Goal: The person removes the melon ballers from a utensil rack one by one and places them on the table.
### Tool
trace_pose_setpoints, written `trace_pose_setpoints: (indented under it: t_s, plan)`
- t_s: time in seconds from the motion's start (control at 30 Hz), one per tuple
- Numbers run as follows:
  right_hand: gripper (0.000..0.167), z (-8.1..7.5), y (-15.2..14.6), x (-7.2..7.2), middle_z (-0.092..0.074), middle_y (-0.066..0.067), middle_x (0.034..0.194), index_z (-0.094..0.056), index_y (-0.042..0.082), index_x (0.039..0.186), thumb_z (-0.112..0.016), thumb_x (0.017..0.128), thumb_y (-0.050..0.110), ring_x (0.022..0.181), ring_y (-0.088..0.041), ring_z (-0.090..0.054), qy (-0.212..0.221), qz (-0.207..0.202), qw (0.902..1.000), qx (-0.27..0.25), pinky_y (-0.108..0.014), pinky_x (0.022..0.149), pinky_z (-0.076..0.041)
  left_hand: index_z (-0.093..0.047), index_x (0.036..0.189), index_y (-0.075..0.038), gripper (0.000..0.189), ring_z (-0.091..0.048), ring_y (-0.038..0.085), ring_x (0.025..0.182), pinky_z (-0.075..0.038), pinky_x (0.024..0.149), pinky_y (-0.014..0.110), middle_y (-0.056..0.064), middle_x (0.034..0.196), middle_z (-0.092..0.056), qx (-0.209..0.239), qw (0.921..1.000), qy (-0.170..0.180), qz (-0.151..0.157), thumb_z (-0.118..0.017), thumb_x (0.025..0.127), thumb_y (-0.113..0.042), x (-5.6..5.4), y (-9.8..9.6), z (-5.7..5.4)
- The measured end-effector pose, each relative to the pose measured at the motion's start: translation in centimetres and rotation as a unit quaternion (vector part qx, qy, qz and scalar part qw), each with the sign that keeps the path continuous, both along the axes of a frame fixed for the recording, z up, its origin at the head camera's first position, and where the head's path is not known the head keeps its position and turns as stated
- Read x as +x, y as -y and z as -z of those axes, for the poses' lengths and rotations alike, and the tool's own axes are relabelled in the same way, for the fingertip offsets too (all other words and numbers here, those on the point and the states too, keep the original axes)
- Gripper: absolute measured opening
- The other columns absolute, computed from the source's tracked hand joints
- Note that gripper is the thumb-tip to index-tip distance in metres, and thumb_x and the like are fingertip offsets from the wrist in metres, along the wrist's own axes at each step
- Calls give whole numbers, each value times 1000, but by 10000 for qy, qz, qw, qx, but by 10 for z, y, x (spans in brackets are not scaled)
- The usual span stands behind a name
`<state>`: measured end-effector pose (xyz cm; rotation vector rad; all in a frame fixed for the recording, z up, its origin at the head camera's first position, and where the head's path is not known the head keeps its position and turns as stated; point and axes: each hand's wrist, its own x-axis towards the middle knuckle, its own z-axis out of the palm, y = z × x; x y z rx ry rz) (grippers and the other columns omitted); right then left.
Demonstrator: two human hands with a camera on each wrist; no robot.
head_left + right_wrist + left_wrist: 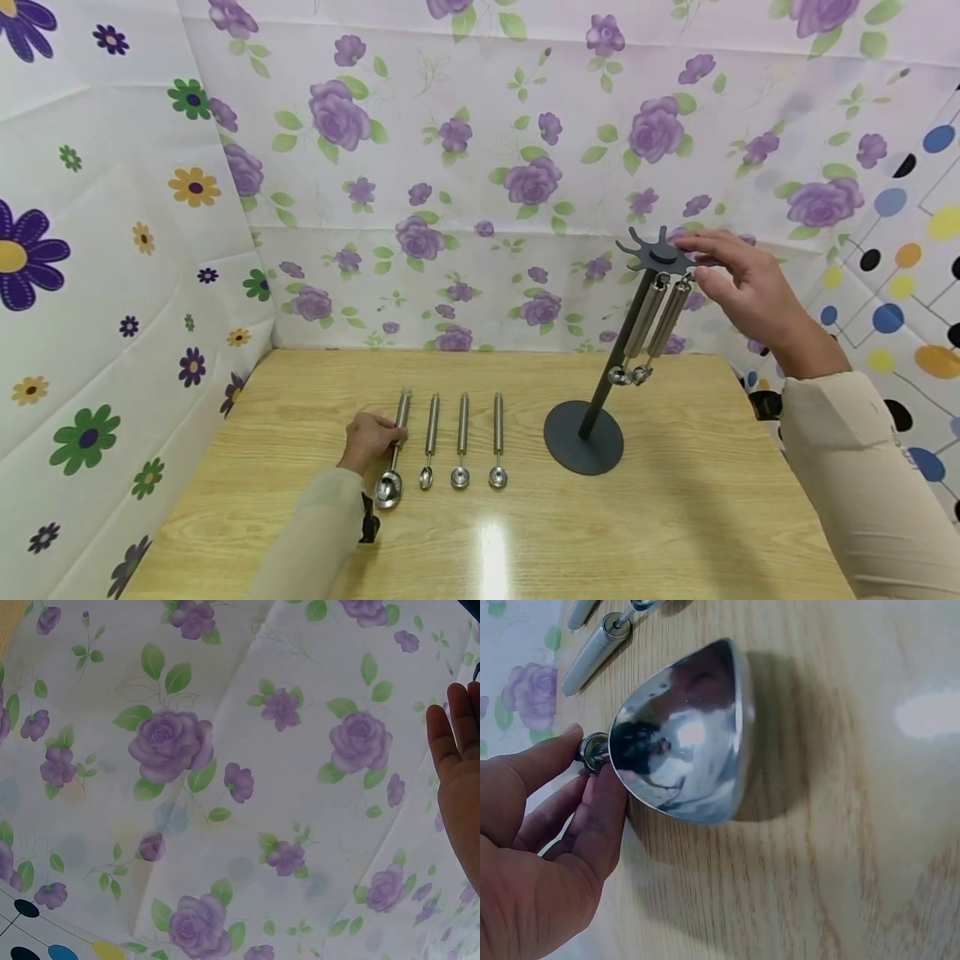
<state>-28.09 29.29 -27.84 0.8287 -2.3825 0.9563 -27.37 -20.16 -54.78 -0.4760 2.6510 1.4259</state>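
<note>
My left hand [371, 437] pinches the handle of a large metal scoop [388, 490] near its neck, with thumb and fingers on either side. Its deep, shiny bowl [679, 739] faces the left wrist camera. To its right a small oval scoop [431, 433] and two round melon ballers [462, 433] lie in a row. At the top of a dark hanging stand [577, 440], my right hand [750, 287] holds the hooked rim, fingers above and thumb below. Two metal-handled scoops [663, 321] hang there, close by the thumb. The right wrist view shows only part of this hand [461, 772].
The wooden table [300, 383] carries the row of tools at left of centre and the stand's round base at right. A flowered cloth [450, 167] hangs behind it, with patterned cloths on both sides.
</note>
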Motion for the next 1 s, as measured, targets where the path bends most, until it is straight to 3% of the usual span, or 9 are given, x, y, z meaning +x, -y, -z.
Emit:
trace_pose_setpoints:
  t_s: [0.27, 0.77, 0.9, 1.0]
  plan:
    - [38, -1, 0, 0, -51, -16, 142, -58, 2, 138, -52, 103, 14, 125, 7, -41, 15, 45, 10000, 40, -14, 101, -33, -76, 93, 7, 19, -64, 14, 54, -56, 52, 29, 11, 71, -71, 114, 9997, 192, 54, -81, 82, -8, -3, 1, 2]
    - [38, -2, 1, 1, -52, -14, 142, -59, 4, 138, -52, 102, 12, 124, 8, -41, 47, 95, 9999, 53, -12, 95, -34, -76, 95, 7, 21, -65, 14, 57, -57, 58, 31, 12, 74, -72, -195, 9992, 187, 306, -77, 88, -13, -1, 3, -1]
    - [38, -2, 1, 2, -51, -15, 142, -58, 4, 139, -53, 103, 13, 124, 7, -40, 70, 73, 9999, 77, -18, 100, -36, -76, 95, 7, 25, -63, 16, 58, -55, 57, 31, 12, 74, -71, -245, 9988, 249, 335, -76, 90, -17, -1, 4, -4]
    - [39, -2, -1, 2, -50, -17, 143, -57, 4, 140, -52, 103, 13, 123, 7, -41, 90, 58, 9999, 126, -18, 98, -37, -73, 101, 9, 30, -64, 21, 64, -55, 59, 33, 17, 85, -70, -224, 9990, 242, 312, -75, 91, -19, -1, 6, -11]
